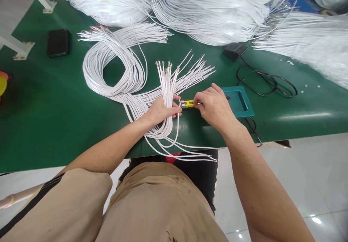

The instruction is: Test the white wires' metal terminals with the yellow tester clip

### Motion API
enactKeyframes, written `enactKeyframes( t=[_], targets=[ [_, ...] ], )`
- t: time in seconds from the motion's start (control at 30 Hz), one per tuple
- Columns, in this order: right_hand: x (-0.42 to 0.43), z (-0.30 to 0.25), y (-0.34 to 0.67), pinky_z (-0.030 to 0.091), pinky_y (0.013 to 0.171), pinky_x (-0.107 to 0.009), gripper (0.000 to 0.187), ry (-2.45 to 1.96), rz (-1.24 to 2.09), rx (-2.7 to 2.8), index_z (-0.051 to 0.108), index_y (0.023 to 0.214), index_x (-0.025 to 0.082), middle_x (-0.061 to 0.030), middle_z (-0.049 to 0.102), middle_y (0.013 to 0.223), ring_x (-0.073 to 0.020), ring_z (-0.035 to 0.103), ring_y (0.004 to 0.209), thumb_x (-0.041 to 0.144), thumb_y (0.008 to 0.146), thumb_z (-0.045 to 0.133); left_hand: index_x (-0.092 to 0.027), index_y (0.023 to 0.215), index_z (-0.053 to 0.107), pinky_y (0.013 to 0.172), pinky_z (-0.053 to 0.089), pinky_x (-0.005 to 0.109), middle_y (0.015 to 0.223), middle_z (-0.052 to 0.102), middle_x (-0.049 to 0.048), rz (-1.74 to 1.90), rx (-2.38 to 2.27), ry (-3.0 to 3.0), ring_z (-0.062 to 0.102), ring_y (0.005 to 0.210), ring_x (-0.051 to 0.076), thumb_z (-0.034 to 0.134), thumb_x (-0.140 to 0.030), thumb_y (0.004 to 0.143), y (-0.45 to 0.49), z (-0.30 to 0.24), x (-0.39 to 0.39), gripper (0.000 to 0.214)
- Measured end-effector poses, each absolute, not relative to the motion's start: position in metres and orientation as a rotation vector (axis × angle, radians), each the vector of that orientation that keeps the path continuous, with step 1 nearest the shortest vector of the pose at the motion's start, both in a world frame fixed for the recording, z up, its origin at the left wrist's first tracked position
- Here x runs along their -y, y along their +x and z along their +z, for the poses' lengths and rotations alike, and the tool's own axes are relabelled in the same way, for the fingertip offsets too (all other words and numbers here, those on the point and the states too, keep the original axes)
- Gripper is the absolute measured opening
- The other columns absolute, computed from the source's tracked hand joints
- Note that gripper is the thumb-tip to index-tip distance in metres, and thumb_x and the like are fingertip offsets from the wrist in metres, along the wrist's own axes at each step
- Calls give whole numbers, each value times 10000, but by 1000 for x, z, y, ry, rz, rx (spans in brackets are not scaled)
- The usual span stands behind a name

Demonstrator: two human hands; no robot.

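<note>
My left hand (160,110) is closed around a bundle of white wires (168,88), whose stripped metal ends point away from me. One wire loops out beside the left fingertips. My right hand (213,106) grips small yellow thread snips (188,104), their metal end pointing left at this single wire, close to the left fingers. Whether the blades touch the wire, I cannot tell. Behind and left of the hands lies a large coil of white wires (89,71) on the green table. Several wires hang over the front edge below my left hand.
Big heaps of white wire (212,13) cover the back of the table (54,126). A teal tray (246,102) sits right of my right hand, near a black cable (268,77). A black box-like object (58,42) lies at the left, beside white metal legs (19,48).
</note>
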State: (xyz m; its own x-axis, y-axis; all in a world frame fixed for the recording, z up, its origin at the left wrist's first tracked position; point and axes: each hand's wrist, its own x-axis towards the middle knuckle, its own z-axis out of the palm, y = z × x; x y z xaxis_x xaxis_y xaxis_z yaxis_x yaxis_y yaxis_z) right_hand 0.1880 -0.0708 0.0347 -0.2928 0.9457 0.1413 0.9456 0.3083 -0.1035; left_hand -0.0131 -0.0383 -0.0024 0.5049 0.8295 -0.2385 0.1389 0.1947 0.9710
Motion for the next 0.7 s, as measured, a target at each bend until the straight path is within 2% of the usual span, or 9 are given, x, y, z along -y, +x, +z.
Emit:
enactKeyframes(
  t=[0.13, 0.27, 0.33, 0.4, 0.47, 0.53, 0.6, 0.7],
  targets=[
    [69, 32, 185, 312, 1080, -482, 234, -1772, -23, 2343, 632, 704, 207, -46, 600, 641, -232, 553, 798, 47, 738, 464, -154, 1130, 583, 640, 502, 269, 732, 724, 40, 574, -1010, 1370, 603, 564, 117, 706, -239, 716, -10, -8, 36, 439],
    [72, 36, 182, 303, 1099, -496, 208, -1816, 7, 2341, 661, 749, 192, -65, 620, 672, -242, 584, 837, 83, 775, 486, -145, 1112, 591, 636, 500, 272, 722, 725, 41, 567, -1038, 1408, 612, 567, 125, 713, -241, 703, -8, -7, 36, 438],
    [76, 38, 183, 244, 1126, -544, 180, -1817, 20, 2288, 677, 839, 192, -78, 668, 781, -263, 593, 942, 145, 821, 505, -138, 1116, 588, 641, 501, 273, 725, 725, 43, 553, -1049, 1396, 611, 570, 125, 714, -240, 699, -7, -5, 37, 448],
    [81, 37, 187, 157, 1140, -603, 215, -1867, -55, 2159, 672, 994, 192, -100, 691, 986, -297, 550, 1118, 211, 872, 496, -133, 1124, 586, 657, 502, 276, 734, 726, 45, 538, -1059, 1380, 608, 575, 121, 714, -236, 697, -7, -2, 38, 458],
    [86, 33, 192, 106, 1127, -645, 318, -1997, -196, 2003, 612, 1180, 176, -138, 626, 1227, -334, 445, 1277, 257, 914, 459, -132, 1126, 587, 669, 502, 281, 740, 726, 45, 531, -1061, 1376, 607, 579, 121, 715, -233, 694, -7, 0, 38, 462],
    [88, 26, 197, 113, 1114, -656, 415, -2130, -312, 1912, 519, 1318, 153, -171, 519, 1383, -352, 361, 1355, 301, 943, 421, -135, 1126, 590, 680, 504, 288, 742, 726, 46, 530, -1057, 1372, 614, 592, 127, 716, -236, 695, -9, 3, 38, 461],
    [87, 21, 201, 141, 1113, -641, 456, -2196, -362, 1896, 471, 1367, 145, -177, 482, 1421, -345, 342, 1373, 333, 959, 396, -139, 1125, 592, 688, 506, 293, 743, 724, 46, 530, -1057, 1361, 623, 608, 134, 718, -238, 697, -12, 5, 39, 458],
    [88, 21, 197, 196, 1107, -599, 430, -2146, -380, 1871, 506, 1331, 138, -177, 516, 1387, -329, 393, 1332, 329, 957, 414, -155, 1123, 600, 703, 506, 292, 775, 724, 47, 546, -1035, 1353, 632, 644, 139, 723, -254, 707, -17, 8, 41, 445]
  ],
)
